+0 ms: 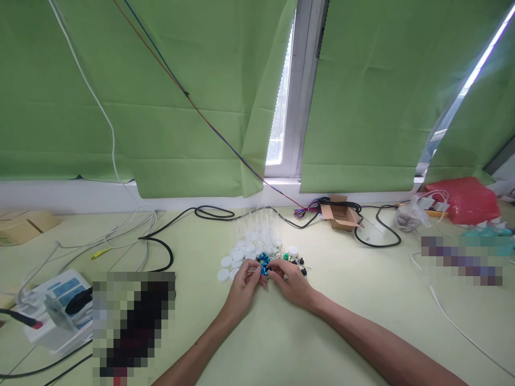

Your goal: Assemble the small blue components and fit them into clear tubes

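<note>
My left hand (247, 277) has its thumb and fingers pinched together, with a thin pale rod-like bit showing at the fingertips. Facing it, my right hand (290, 280) pinches a small black piece (270, 271); the two sets of fingertips nearly meet. Small shiny blue parts (264, 258) lie just beyond and between the fingers. White round caps (226, 261) are spread to the left and behind. A green part (285, 257) and several black parts with thin metal pins (301, 261) are beside my right hand. Clear tube-like containers (259, 228) stand behind the caps.
A small open cardboard box (341, 217) sits near the wall among black cables (215, 213). On the left are a white power strip (60, 311) and yellowish boxes (28, 225). A red bag (462, 199) and a clear plastic bag (408, 217) are on the right.
</note>
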The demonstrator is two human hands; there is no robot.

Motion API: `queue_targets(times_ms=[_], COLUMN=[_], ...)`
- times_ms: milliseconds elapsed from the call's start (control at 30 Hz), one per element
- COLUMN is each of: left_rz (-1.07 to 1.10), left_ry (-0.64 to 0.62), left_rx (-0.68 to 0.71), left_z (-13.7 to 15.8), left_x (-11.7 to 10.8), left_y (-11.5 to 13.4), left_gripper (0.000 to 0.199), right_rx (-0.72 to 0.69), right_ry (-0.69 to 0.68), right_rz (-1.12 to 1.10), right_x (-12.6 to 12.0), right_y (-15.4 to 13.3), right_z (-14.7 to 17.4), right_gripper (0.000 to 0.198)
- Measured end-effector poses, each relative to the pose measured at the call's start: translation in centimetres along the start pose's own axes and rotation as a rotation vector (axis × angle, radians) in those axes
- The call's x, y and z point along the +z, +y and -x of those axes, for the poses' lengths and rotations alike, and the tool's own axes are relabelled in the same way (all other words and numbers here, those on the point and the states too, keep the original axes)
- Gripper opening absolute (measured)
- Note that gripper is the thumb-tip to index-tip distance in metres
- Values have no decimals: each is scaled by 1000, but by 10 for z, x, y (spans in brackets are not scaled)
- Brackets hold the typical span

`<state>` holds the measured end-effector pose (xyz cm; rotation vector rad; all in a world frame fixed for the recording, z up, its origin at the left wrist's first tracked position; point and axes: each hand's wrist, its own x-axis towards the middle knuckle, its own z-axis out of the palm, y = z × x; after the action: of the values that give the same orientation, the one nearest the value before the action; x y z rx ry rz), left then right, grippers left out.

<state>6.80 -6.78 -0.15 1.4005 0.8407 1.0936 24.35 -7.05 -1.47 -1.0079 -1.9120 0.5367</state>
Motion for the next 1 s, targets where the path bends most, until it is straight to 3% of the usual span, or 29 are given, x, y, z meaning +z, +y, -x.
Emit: queue_targets(times_ms=[833,1000], left_rz=[22,44], left_ry=[-13,-10], left_rx=[1,-11], left_z=[0,0], left_x=[0,1], left_y=[0,2], left_gripper=[22,22], right_rx=[-29,-27], right_ry=[-21,-21], right_rz=[26,-52], right_x=[-1,1], right_y=[1,1], right_z=[0,0], right_gripper=[12,19])
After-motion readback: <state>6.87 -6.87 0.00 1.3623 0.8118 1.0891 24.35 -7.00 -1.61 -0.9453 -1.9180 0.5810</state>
